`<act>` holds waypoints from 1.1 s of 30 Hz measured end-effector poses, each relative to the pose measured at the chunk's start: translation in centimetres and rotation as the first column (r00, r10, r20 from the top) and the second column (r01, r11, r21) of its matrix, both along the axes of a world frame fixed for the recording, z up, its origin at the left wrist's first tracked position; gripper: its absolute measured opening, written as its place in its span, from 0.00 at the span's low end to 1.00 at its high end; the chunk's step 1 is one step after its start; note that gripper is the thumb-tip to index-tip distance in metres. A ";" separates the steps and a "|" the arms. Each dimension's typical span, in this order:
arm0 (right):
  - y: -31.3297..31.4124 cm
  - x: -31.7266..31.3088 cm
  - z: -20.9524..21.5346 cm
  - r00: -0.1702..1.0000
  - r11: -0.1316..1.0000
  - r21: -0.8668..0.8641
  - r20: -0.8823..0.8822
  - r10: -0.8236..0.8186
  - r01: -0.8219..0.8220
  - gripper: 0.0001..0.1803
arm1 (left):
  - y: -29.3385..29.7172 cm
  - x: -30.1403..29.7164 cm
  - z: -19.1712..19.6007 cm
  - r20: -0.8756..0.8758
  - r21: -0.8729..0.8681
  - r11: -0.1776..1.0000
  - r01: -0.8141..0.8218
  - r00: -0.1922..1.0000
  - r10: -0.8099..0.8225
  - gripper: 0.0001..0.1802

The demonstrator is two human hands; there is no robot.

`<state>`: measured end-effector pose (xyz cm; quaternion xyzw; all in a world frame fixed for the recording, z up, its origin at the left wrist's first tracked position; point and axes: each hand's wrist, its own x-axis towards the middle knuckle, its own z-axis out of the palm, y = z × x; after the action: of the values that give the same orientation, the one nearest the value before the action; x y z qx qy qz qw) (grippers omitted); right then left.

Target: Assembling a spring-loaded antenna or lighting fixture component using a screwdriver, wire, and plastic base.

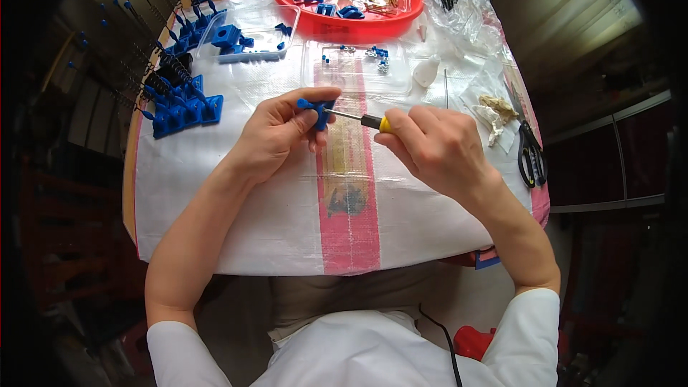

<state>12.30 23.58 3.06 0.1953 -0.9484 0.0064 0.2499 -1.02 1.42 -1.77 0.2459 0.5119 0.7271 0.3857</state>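
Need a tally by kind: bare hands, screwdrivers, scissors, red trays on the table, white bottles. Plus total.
Bare hands: 2 (left hand, right hand)
Screwdriver: 1
Black-handled scissors: 1
Red tray: 1
White bottle: 1
Total: 6

White top (pixel 358 351), short sleeves (pixel 179 355); forearms (pixel 190 244) bare; lower garment (pixel 315 301) perhaps grey-beige, shadowed.

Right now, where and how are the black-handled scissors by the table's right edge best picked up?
Probably by the black handle loops, from the near side: the scissors lie with loops nearer and blades pointing away. The right hand is closer, but it holds the screwdriver.
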 end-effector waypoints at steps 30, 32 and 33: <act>3.2 5.2 -1.1 0.890 0.764 -0.459 0.183 -0.418 0.454 0.10 | 0.0 -1.0 -0.7 0.056 0.051 0.999 -0.020 0.998 0.017 0.12; 5.1 6.0 -1.5 0.810 0.705 -0.408 0.197 -0.552 0.580 0.10 | 0.5 -0.6 -0.5 0.086 0.081 0.997 0.010 0.996 -0.017 0.12; 5.8 6.1 -1.7 0.762 0.668 -0.369 0.248 -0.599 0.646 0.11 | 0.7 -0.4 -0.3 0.100 0.096 0.995 0.023 0.995 -0.032 0.12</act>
<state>18.41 29.42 1.34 -0.2014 -0.9431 0.1417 0.2235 -1.47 2.07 -2.12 0.2338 0.4533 0.7567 0.4090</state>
